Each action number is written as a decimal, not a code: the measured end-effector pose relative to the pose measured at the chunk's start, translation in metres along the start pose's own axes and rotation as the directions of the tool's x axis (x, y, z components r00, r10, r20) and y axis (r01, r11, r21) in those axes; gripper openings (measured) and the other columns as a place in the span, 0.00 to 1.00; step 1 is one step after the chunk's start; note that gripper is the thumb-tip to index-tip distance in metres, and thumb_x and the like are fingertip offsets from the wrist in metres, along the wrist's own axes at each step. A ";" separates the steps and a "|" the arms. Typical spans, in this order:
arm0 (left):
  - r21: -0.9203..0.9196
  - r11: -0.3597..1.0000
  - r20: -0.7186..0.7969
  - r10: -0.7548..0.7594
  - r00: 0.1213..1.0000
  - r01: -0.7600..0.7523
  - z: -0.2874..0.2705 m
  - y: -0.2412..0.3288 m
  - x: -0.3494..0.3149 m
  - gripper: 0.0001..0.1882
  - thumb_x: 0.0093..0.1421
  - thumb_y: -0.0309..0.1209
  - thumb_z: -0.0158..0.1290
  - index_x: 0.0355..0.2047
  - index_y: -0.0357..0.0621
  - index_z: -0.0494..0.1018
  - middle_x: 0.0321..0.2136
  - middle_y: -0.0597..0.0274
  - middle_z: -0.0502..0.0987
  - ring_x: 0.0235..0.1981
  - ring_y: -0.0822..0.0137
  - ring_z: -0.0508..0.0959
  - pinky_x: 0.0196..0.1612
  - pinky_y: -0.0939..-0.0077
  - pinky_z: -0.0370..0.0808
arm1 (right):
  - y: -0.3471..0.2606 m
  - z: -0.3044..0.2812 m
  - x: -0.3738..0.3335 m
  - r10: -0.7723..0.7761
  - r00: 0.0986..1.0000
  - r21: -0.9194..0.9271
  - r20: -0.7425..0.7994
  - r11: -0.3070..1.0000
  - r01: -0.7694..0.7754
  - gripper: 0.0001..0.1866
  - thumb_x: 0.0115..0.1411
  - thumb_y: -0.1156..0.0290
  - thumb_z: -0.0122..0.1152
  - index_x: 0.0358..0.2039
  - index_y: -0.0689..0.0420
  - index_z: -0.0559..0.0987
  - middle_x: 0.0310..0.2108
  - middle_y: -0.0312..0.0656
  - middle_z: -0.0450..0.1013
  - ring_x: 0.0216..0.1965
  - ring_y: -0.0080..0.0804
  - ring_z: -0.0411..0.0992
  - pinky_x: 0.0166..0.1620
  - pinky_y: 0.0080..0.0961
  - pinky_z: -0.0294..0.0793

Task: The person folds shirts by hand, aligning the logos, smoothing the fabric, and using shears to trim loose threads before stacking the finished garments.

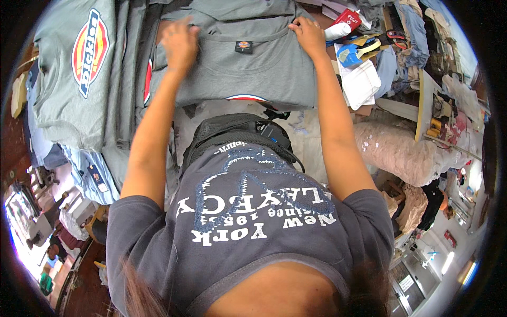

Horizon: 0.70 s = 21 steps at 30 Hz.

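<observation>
A grey T-shirt (237,71) lies spread in front of me, its neckline across the upper middle and a small dark label (243,47) inside the collar. My right hand (308,37) is at the shirt's far right shoulder, with bent fingers closed on the fabric near the collar. Over the far left shoulder is my left hand (180,46), smeared by motion, so its fingers cannot be read. Part of a red and white print (246,97) shows at the shirt's near edge. More grey cloth lies beyond the collar.
Stacked grey T-shirts (71,79), the top one with a large oval emblem, are at my left, above light blue garments (92,177). To the right are a blue-handled tool (349,54), white papers (361,82), a red packet (348,20) and a large wrapped bundle (401,150).
</observation>
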<state>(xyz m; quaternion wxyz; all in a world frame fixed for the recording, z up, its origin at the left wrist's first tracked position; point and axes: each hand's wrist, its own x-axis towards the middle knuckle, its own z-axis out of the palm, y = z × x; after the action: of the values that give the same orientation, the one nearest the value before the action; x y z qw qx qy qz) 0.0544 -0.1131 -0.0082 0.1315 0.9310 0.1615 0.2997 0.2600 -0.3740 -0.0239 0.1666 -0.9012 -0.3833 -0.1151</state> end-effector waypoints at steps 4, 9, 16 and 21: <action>0.263 0.924 -0.005 0.287 0.958 -0.276 -0.008 -0.045 0.005 0.15 0.55 0.44 0.45 0.35 0.49 0.68 0.28 0.58 0.73 0.33 0.58 0.71 0.35 0.63 0.66 | -0.007 0.009 0.001 -0.004 0.999 -0.028 -0.045 1.000 0.003 0.15 0.50 0.53 0.52 0.27 0.52 0.71 0.27 0.37 0.71 0.33 0.43 0.68 0.35 0.41 0.63; 0.151 0.983 0.223 0.071 0.972 -0.107 -0.007 -0.055 0.018 0.15 0.56 0.46 0.41 0.28 0.47 0.61 0.21 0.55 0.73 0.21 0.55 0.74 0.20 0.64 0.68 | 0.003 0.017 0.000 -0.001 0.998 0.031 -0.055 1.000 0.003 0.16 0.50 0.52 0.51 0.25 0.52 0.70 0.27 0.36 0.71 0.33 0.42 0.68 0.34 0.41 0.63; -0.115 0.985 0.382 -0.078 0.921 0.131 -0.009 -0.073 0.033 0.21 0.50 0.49 0.49 0.28 0.42 0.70 0.21 0.55 0.74 0.24 0.59 0.75 0.27 0.69 0.68 | 0.019 -0.004 0.012 0.103 0.946 0.267 0.308 0.945 -0.190 0.16 0.44 0.54 0.60 0.28 0.53 0.73 0.26 0.40 0.71 0.33 0.39 0.69 0.36 0.34 0.66; -0.243 0.931 0.448 -0.141 0.883 0.272 -0.016 -0.080 0.045 0.21 0.47 0.48 0.53 0.27 0.42 0.71 0.18 0.60 0.72 0.20 0.67 0.71 0.27 0.74 0.66 | 0.018 -0.028 0.019 0.008 0.959 0.337 0.283 0.935 -0.107 0.16 0.42 0.60 0.62 0.27 0.57 0.74 0.27 0.45 0.72 0.30 0.38 0.70 0.35 0.28 0.66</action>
<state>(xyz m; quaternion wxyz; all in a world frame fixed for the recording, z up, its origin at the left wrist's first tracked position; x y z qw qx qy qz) 0.0621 -0.0201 0.0002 0.3339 0.9200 0.1816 0.0957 0.2841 -0.3841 0.0049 0.2717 -0.8753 -0.3904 0.0870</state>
